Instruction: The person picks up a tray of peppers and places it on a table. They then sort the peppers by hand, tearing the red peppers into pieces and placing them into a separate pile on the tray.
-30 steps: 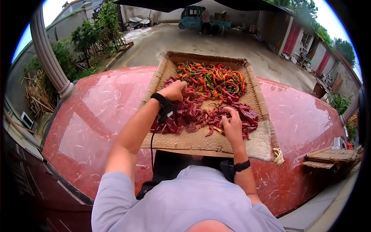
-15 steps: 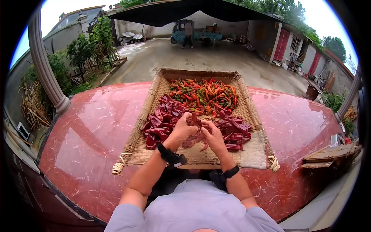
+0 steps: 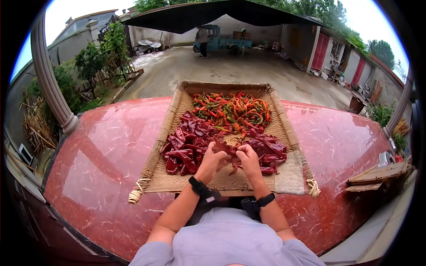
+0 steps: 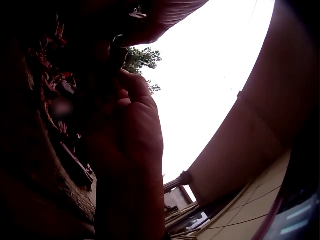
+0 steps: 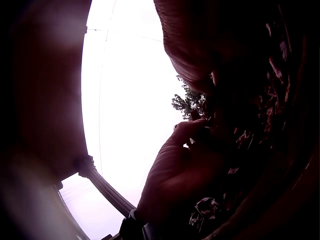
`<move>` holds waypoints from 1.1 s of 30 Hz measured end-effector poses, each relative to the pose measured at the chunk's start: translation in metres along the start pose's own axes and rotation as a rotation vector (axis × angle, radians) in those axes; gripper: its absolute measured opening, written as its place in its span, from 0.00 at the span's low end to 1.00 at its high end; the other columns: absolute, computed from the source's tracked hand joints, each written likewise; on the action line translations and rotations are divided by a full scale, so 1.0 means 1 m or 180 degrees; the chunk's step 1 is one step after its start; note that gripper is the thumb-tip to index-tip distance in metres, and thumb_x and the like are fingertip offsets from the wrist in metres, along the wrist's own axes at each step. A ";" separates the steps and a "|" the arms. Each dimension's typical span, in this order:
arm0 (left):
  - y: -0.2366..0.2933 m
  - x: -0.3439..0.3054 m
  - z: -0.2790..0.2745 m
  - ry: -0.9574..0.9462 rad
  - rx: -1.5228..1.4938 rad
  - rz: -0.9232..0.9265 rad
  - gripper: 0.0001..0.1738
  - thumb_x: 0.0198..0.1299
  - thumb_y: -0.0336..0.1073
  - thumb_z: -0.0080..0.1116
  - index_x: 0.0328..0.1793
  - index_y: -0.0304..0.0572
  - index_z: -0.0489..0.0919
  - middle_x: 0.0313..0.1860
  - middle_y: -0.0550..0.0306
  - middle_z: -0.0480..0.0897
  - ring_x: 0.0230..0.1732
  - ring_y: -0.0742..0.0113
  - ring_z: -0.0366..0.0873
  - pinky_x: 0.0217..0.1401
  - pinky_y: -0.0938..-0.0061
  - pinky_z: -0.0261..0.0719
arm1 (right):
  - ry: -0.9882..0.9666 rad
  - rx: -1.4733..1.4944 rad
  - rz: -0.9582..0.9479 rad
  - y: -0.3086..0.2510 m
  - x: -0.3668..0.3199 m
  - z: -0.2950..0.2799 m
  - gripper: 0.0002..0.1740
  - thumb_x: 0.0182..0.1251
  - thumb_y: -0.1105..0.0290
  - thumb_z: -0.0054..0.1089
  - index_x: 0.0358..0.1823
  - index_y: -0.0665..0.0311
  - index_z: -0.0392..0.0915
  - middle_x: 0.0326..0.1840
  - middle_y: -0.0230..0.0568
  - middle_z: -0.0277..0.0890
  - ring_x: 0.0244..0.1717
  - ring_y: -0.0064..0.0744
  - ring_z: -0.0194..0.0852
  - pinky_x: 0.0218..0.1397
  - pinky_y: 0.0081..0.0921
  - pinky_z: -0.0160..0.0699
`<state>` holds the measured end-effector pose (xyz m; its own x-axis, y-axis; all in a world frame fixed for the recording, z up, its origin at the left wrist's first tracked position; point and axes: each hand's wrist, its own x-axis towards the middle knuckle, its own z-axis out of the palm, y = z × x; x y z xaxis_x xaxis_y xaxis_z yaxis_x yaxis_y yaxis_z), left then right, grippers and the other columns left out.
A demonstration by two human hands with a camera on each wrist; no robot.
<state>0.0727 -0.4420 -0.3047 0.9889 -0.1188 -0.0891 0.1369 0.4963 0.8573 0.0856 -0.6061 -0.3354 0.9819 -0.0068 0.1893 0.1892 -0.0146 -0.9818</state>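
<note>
Both hands meet over the front part of a woven tray (image 3: 155,172), with a dark red dried chili pepper (image 3: 229,149) between them. My left hand (image 3: 211,164) pinches its left side with thumb and fingers; my right hand (image 3: 249,162) pinches the right side. Dried red chilies (image 3: 183,148) lie heaped left of the hands, and a smaller dark red heap (image 3: 269,150) lies to the right. Farther back is a pile of thin orange, red and green chilies (image 3: 233,108). In the dim left wrist view the left hand (image 4: 132,125) shows curled fingers.
The tray rests on a glossy red marbled surface (image 3: 102,155). A pale patch (image 3: 290,178) covers its front right corner. Wooden boards (image 3: 377,174) lie at the right edge. Across the yard, a person (image 3: 203,42) stands beside a blue cargo vehicle (image 3: 230,41).
From separate spots over the heaps, the hands came together at the tray's middle with a chili between them. Since half a second ago they have shifted slightly nearer. The distant person moved left.
</note>
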 end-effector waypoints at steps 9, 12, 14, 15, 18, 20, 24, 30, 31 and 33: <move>-0.001 -0.003 -0.006 0.0342 -0.0043 -0.0023 0.49 0.61 0.33 0.63 0.81 0.46 0.43 0.38 0.54 0.82 0.40 0.67 0.82 0.35 0.74 0.78 | 0.0443 0.0912 -0.0024 -0.029 -0.005 -0.018 0.06 0.74 0.72 0.51 0.48 0.63 0.69 0.41 0.34 0.75 0.39 0.27 0.82 0.42 0.24 0.84; -0.007 0.005 -0.013 0.0011 -0.0290 -0.0052 0.51 0.62 0.32 0.63 0.81 0.40 0.39 0.41 0.51 0.83 0.42 0.65 0.83 0.42 0.74 0.81 | 0.0922 0.0689 -0.0641 -0.038 0.005 -0.037 0.08 0.73 0.72 0.53 0.49 0.66 0.70 0.37 0.32 0.74 0.37 0.21 0.77 0.39 0.20 0.79; -0.013 0.010 -0.018 -0.0242 -0.0422 -0.0055 0.52 0.62 0.31 0.62 0.81 0.37 0.37 0.44 0.49 0.83 0.44 0.64 0.83 0.47 0.73 0.82 | 0.1250 -0.0153 -0.0977 -0.047 0.010 -0.052 0.08 0.72 0.73 0.53 0.49 0.68 0.73 0.37 0.32 0.73 0.36 0.21 0.72 0.40 0.22 0.75; -0.015 0.012 -0.019 -0.0339 -0.0428 -0.0069 0.52 0.62 0.30 0.62 0.81 0.35 0.36 0.45 0.48 0.82 0.45 0.63 0.84 0.49 0.73 0.82 | 0.1409 -0.0498 -0.0919 -0.046 0.014 -0.060 0.10 0.71 0.72 0.54 0.50 0.67 0.73 0.37 0.34 0.73 0.37 0.22 0.73 0.42 0.24 0.76; -0.007 0.002 -0.011 -0.0330 -0.0374 -0.0203 0.23 0.64 0.27 0.60 0.63 0.37 0.67 0.50 0.52 0.79 0.48 0.62 0.83 0.49 0.72 0.85 | 0.1551 -0.1354 -0.0579 -0.035 0.019 -0.079 0.14 0.68 0.72 0.55 0.53 0.66 0.74 0.49 0.41 0.74 0.46 0.33 0.76 0.52 0.32 0.76; -0.005 0.000 -0.010 -0.0147 -0.0315 -0.0357 0.23 0.64 0.27 0.59 0.64 0.37 0.67 0.51 0.52 0.79 0.49 0.62 0.83 0.50 0.72 0.85 | 0.1501 -0.2091 -0.0382 -0.020 0.019 -0.088 0.15 0.67 0.73 0.56 0.54 0.66 0.74 0.55 0.42 0.72 0.50 0.37 0.77 0.55 0.33 0.75; -0.012 0.007 -0.013 -0.0541 -0.0235 -0.0293 0.25 0.64 0.26 0.59 0.66 0.37 0.67 0.53 0.51 0.79 0.50 0.62 0.83 0.52 0.72 0.84 | 0.1638 -0.2528 -0.1059 -0.037 -0.001 -0.059 0.13 0.67 0.72 0.57 0.51 0.65 0.76 0.57 0.42 0.71 0.50 0.35 0.78 0.55 0.33 0.77; -0.008 0.002 -0.009 -0.0996 -0.0176 -0.0124 0.22 0.65 0.27 0.58 0.65 0.37 0.69 0.54 0.54 0.80 0.51 0.64 0.82 0.54 0.72 0.83 | -0.0335 -0.0919 -0.0090 -0.044 -0.019 -0.009 0.19 0.73 0.64 0.58 0.58 0.68 0.73 0.43 0.39 0.80 0.41 0.23 0.76 0.43 0.22 0.76; -0.011 0.004 -0.013 -0.0983 -0.0160 -0.0125 0.22 0.65 0.27 0.58 0.65 0.37 0.69 0.54 0.54 0.80 0.51 0.64 0.82 0.54 0.72 0.83 | -0.0400 -0.0910 -0.0069 -0.044 -0.020 -0.007 0.18 0.73 0.64 0.57 0.58 0.67 0.73 0.42 0.38 0.80 0.40 0.22 0.75 0.42 0.21 0.75; -0.013 0.006 -0.015 -0.0945 -0.0222 -0.0101 0.23 0.65 0.28 0.60 0.65 0.38 0.69 0.52 0.54 0.81 0.49 0.66 0.82 0.54 0.71 0.83 | -0.0536 -0.0894 -0.0016 -0.044 -0.021 -0.005 0.17 0.74 0.66 0.57 0.58 0.67 0.73 0.40 0.36 0.79 0.38 0.20 0.73 0.40 0.19 0.74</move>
<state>0.0773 -0.4362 -0.3240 0.9254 -0.3762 0.0455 0.1813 0.5449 0.8187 0.0566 -0.6101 -0.2961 0.9731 0.1592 0.1663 0.2071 -0.2897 -0.9344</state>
